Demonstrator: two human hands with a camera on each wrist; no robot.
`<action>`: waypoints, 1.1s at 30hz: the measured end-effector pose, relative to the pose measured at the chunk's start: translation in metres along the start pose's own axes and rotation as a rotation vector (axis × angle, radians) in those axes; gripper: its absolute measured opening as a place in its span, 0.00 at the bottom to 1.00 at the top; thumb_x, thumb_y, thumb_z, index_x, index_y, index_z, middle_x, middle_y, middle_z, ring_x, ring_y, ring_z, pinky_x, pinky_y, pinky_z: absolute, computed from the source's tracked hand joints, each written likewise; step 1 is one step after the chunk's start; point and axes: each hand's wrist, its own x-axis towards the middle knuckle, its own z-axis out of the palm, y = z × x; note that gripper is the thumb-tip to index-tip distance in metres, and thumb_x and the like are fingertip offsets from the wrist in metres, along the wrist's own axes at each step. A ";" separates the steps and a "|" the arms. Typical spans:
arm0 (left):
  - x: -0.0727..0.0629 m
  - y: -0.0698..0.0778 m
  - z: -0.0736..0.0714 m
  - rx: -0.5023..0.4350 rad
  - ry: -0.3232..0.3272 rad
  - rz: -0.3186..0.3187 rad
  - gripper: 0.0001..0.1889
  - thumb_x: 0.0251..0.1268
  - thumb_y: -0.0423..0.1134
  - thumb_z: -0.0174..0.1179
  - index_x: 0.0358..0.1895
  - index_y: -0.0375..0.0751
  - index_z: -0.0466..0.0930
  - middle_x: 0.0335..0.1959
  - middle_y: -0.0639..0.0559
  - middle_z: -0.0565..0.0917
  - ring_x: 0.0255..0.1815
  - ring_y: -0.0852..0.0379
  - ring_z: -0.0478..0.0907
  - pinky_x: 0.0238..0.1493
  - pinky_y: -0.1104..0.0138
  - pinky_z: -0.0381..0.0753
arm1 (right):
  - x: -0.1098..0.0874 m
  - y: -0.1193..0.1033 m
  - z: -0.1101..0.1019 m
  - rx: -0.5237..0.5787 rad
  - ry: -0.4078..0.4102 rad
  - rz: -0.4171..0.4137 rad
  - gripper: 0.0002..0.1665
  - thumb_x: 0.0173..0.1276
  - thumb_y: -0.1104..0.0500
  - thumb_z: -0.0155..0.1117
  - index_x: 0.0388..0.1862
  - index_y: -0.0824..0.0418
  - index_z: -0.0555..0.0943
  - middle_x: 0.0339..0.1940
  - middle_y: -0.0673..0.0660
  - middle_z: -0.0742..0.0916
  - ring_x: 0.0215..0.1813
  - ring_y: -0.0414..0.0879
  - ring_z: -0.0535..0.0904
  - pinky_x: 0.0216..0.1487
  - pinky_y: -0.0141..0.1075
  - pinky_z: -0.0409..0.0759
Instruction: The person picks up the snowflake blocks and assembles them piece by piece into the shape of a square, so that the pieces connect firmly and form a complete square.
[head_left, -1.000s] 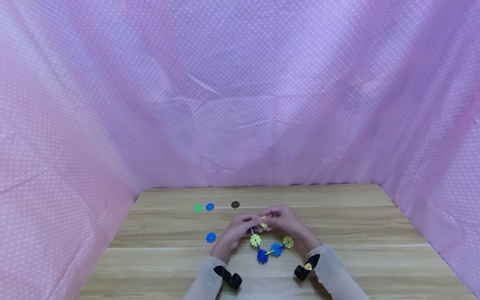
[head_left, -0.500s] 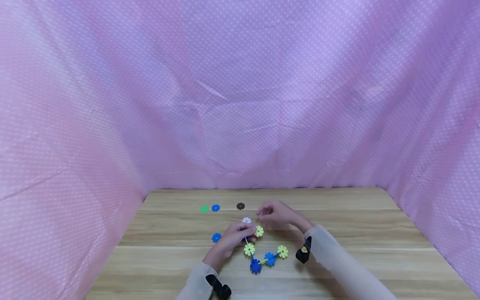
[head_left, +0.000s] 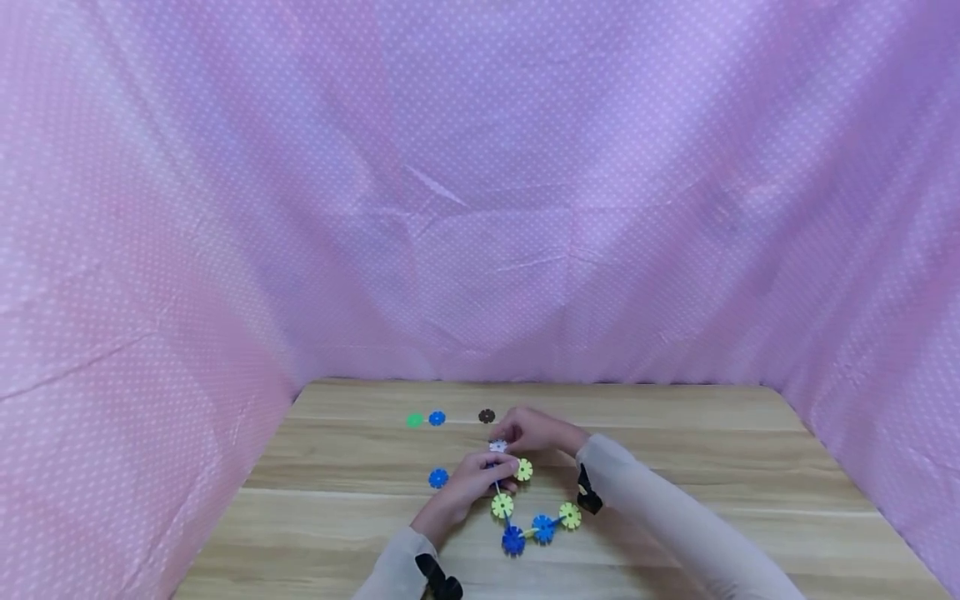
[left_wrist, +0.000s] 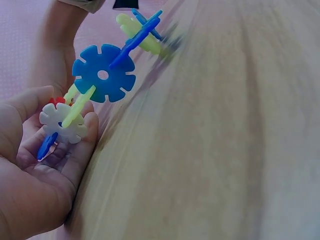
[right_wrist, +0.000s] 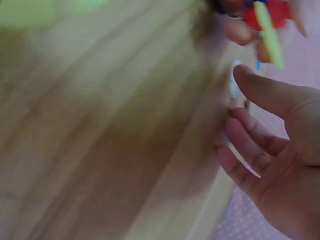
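My left hand [head_left: 472,481] grips the far left end of a chain of slotted plastic snowflake discs. In the head view the chain's yellow, light blue and dark blue discs [head_left: 513,541] curve toward the near side and right. The left wrist view shows a blue disc [left_wrist: 103,74], a white disc [left_wrist: 63,123] and a bit of red by the fingers. My right hand [head_left: 528,429] reaches down to a loose white disc [head_left: 498,447] just beyond the left hand. In the right wrist view its thumb and fingers are spread about that disc; whether the thumb touches it I cannot tell.
A green disc [head_left: 415,420] and a blue disc [head_left: 437,418] lie at the far left of the wooden table [head_left: 712,467]. A dark brown disc [head_left: 487,416] is beyond the right hand. Another blue disc [head_left: 438,478] lies left of the left hand. Pink dotted cloth [head_left: 525,208] surrounds the table.
The right hand has let go of the yellow disc at the chain and moved away, then leftward to the loose white disc. The left hand keeps its hold on the chain.
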 end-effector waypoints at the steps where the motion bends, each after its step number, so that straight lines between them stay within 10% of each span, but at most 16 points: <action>1: 0.000 0.000 0.000 0.003 -0.003 0.004 0.19 0.71 0.49 0.64 0.51 0.36 0.86 0.34 0.55 0.87 0.36 0.62 0.85 0.40 0.71 0.85 | 0.000 0.001 0.001 -0.008 0.006 -0.004 0.15 0.66 0.71 0.69 0.52 0.68 0.86 0.40 0.61 0.90 0.33 0.37 0.78 0.36 0.24 0.78; 25: 0.024 0.006 0.006 -0.003 0.081 -0.022 0.21 0.73 0.48 0.63 0.56 0.33 0.83 0.41 0.50 0.88 0.35 0.62 0.85 0.42 0.70 0.87 | -0.077 0.020 -0.006 0.464 0.346 0.312 0.11 0.61 0.69 0.71 0.43 0.65 0.83 0.38 0.59 0.86 0.39 0.47 0.80 0.38 0.35 0.84; 33: 0.030 0.008 0.010 0.002 0.116 -0.023 0.20 0.73 0.47 0.63 0.56 0.34 0.84 0.39 0.50 0.89 0.34 0.62 0.86 0.42 0.69 0.87 | -0.083 0.022 0.000 0.420 0.443 0.319 0.08 0.62 0.65 0.74 0.40 0.62 0.86 0.37 0.56 0.88 0.41 0.47 0.82 0.44 0.34 0.83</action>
